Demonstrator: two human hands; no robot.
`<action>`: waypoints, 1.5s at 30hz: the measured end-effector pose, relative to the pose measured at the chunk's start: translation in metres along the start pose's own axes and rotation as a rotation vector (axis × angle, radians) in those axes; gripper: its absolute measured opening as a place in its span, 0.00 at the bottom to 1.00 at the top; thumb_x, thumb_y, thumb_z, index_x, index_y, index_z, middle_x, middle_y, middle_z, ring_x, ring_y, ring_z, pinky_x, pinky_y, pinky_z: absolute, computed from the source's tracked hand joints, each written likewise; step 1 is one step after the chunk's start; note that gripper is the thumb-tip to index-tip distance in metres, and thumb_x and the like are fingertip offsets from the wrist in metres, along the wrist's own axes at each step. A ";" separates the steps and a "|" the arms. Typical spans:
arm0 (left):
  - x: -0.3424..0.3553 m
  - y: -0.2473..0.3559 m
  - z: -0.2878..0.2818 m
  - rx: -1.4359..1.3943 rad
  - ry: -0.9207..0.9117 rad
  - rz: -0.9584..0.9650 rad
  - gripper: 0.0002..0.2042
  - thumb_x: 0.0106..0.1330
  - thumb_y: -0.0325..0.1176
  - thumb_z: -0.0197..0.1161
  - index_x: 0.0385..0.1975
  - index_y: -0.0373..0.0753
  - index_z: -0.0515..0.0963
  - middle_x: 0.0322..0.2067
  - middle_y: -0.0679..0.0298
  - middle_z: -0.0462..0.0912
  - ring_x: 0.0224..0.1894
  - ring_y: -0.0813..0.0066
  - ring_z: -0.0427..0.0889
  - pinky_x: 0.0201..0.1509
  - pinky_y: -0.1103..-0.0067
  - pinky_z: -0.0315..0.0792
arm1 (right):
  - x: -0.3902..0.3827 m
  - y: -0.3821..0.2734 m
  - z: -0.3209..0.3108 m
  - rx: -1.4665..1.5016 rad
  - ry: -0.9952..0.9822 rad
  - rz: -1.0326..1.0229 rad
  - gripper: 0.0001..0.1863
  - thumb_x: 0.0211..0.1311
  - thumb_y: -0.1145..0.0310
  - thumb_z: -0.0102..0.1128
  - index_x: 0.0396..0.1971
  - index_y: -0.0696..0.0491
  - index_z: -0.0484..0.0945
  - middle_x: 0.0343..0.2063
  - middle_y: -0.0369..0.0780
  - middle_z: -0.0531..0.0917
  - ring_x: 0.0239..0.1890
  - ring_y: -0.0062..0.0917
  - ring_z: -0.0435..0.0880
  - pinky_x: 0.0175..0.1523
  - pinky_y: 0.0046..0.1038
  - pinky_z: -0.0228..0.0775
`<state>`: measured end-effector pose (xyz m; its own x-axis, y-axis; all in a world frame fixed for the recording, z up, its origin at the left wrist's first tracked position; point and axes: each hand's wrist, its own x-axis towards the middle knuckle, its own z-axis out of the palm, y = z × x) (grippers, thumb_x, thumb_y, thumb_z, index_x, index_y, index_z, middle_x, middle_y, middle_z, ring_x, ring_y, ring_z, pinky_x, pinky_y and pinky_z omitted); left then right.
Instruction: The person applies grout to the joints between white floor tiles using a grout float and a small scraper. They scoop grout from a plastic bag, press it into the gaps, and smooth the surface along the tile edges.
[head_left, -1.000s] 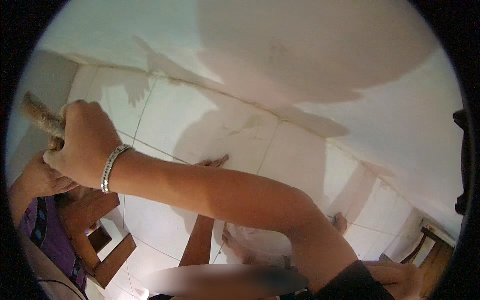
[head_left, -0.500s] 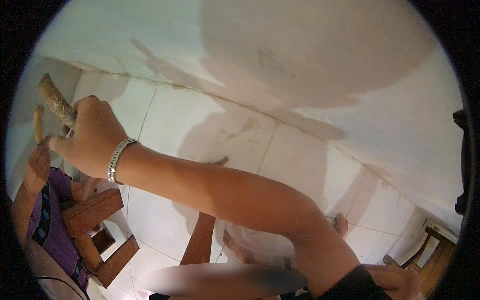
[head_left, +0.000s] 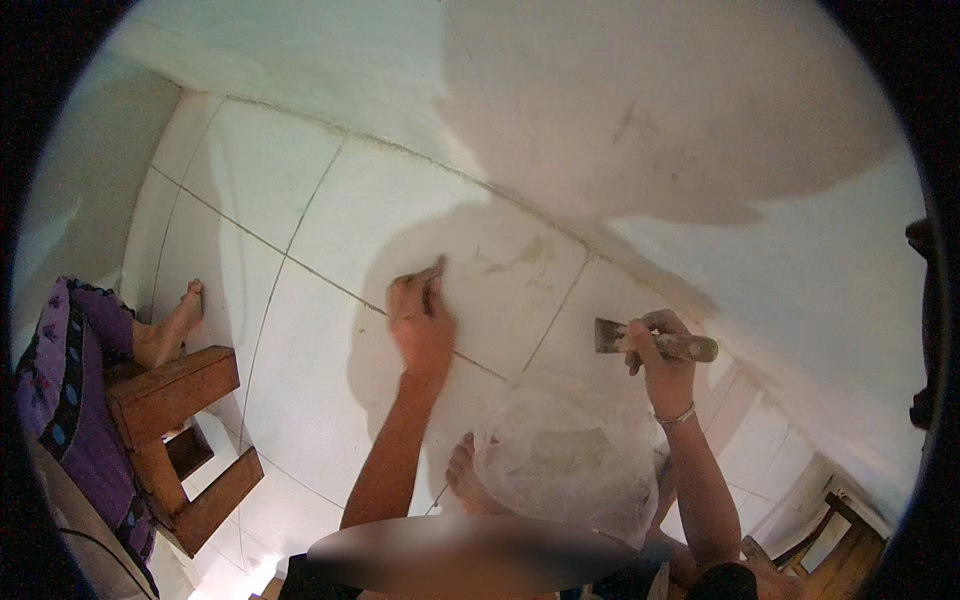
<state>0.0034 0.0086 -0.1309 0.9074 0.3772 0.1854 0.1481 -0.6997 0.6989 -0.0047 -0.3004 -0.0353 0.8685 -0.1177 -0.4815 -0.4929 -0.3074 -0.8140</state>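
In my right hand (head_left: pixel 665 362) is a short scraper (head_left: pixel 692 347) with a worn brown handle. Its flat, dark blade points left, and my fingers wrap round the handle just above the tiled floor. My left hand (head_left: pixel 420 315) is over the floor at the centre, fingers curled together. A thin tip juts forward from it; I cannot tell whether that is a finger or a small held piece. Between the hands, closer to me, lies a clear plastic bag (head_left: pixel 565 450) with something pale in it, in front of my bare foot (head_left: pixel 465 472).
White floor tiles (head_left: pixel 330 230) meet a pale wall (head_left: pixel 560 120) ahead. At the left, another person in purple patterned cloth (head_left: pixel 75 400) sits by a low wooden stool (head_left: pixel 185 400), a bare foot (head_left: pixel 172 325) stretched out. Wooden furniture (head_left: pixel 840 550) stands at the lower right.
My right hand, stretched far left beside the other person's hand, has come back to the right. That person's hand and its yellowish piece have left view. My left hand shows fully.
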 end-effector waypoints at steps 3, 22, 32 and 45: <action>-0.012 0.026 0.030 -0.068 -0.089 0.069 0.17 0.62 0.18 0.64 0.50 0.40 0.85 0.44 0.53 0.81 0.48 0.50 0.80 0.53 0.63 0.77 | -0.004 0.020 0.000 0.433 0.080 -0.049 0.17 0.78 0.57 0.58 0.42 0.59 0.80 0.35 0.43 0.85 0.31 0.31 0.88 0.31 0.33 0.83; 0.040 0.032 0.050 -0.133 -0.109 0.095 0.17 0.62 0.17 0.63 0.48 0.38 0.87 0.36 0.53 0.80 0.41 0.51 0.81 0.45 0.63 0.77 | 0.051 0.018 0.046 0.598 0.298 -0.020 0.12 0.68 0.72 0.70 0.43 0.65 0.84 0.39 0.46 0.89 0.37 0.33 0.92 0.43 0.34 0.92; 0.037 0.050 0.073 -0.236 -0.180 0.169 0.11 0.58 0.16 0.64 0.40 0.32 0.86 0.38 0.52 0.82 0.44 0.49 0.82 0.48 0.62 0.78 | 0.063 0.018 0.066 0.623 0.225 0.017 0.19 0.67 0.68 0.72 0.49 0.67 0.79 0.43 0.47 0.87 0.43 0.38 0.92 0.50 0.34 0.90; 0.029 0.083 -0.013 -0.574 -0.066 -0.066 0.06 0.69 0.24 0.70 0.44 0.34 0.87 0.36 0.64 0.85 0.35 0.82 0.79 0.39 0.81 0.74 | 0.030 0.014 0.012 0.906 -0.024 0.040 0.16 0.72 0.65 0.66 0.51 0.61 0.80 0.43 0.46 0.88 0.44 0.41 0.92 0.47 0.34 0.90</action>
<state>0.0368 -0.0308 -0.0589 0.9288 0.3574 0.0985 -0.0153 -0.2284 0.9734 0.0142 -0.2973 -0.0648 0.8537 -0.0895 -0.5131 -0.3835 0.5584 -0.7356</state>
